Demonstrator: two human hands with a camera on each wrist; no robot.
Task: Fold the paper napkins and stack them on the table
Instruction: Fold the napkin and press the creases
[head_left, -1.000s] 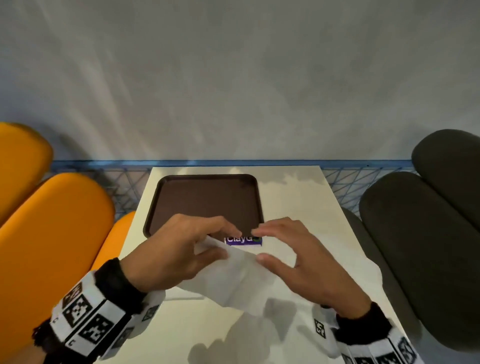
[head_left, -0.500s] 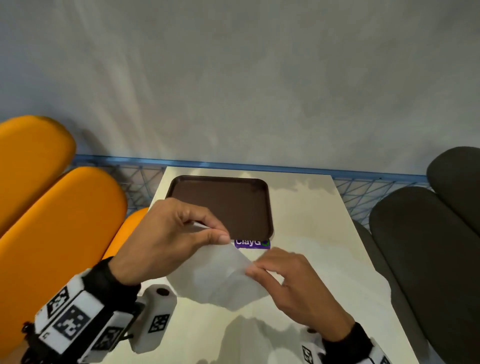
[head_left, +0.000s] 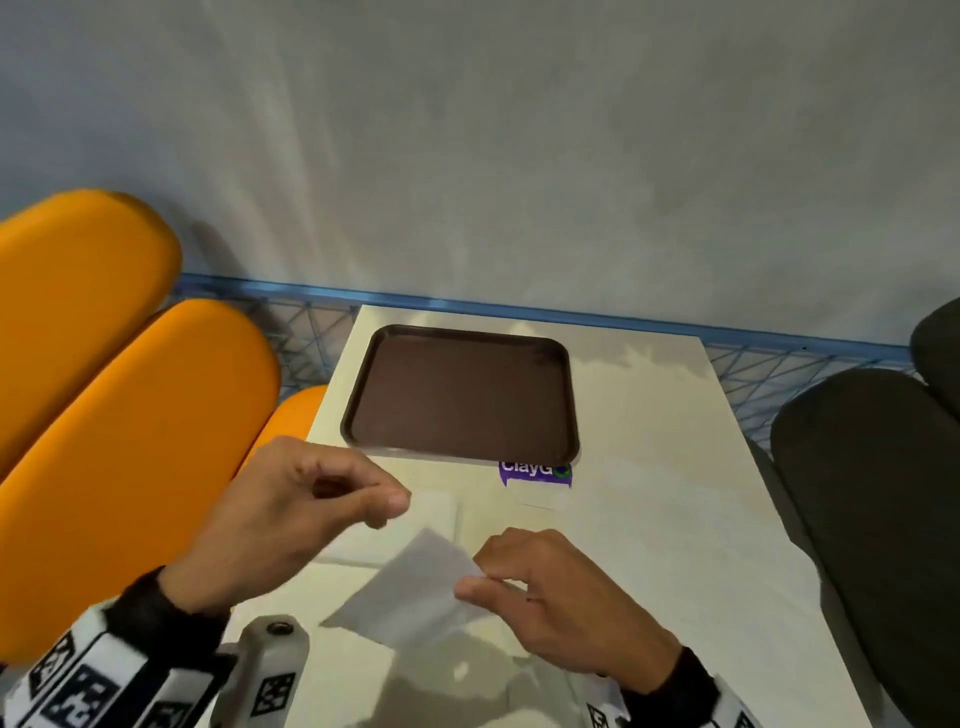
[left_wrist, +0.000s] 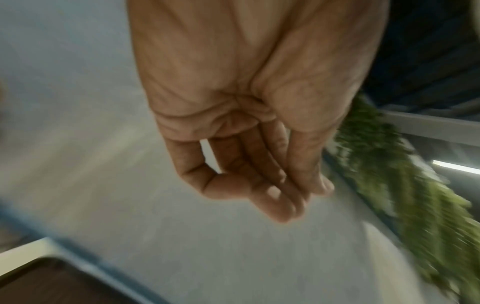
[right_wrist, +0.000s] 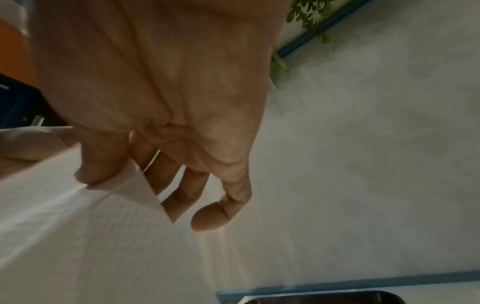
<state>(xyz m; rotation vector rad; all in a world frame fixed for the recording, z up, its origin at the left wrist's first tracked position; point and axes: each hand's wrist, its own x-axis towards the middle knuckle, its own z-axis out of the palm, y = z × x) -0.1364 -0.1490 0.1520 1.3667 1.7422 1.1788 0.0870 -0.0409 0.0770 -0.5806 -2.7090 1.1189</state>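
My right hand (head_left: 470, 584) pinches a corner of a white paper napkin (head_left: 410, 597) between thumb and forefinger and holds it lifted above the table (head_left: 649, 467). The right wrist view shows that pinch (right_wrist: 116, 176) with the napkin (right_wrist: 78, 226) spreading out below the thumb. My left hand (head_left: 395, 506) hovers to the left and a little farther away, thumb and fingers bunched together, nothing between them. The blurred left wrist view shows those fingers (left_wrist: 298, 197) curled with no paper in them. A flat white napkin (head_left: 431, 519) lies on the table under my left fingertips.
A bare brown tray (head_left: 462, 395) sits at the far left of the table, with a purple sticker (head_left: 535, 470) at its near edge. Orange seats (head_left: 130, 441) flank the left side, dark seats (head_left: 857, 493) the right. A blue rail (head_left: 519, 312) runs behind.
My left hand has let go of the napkin and drawn away to the left. My right hand keeps its pinch and has pulled the napkin nearer to me.
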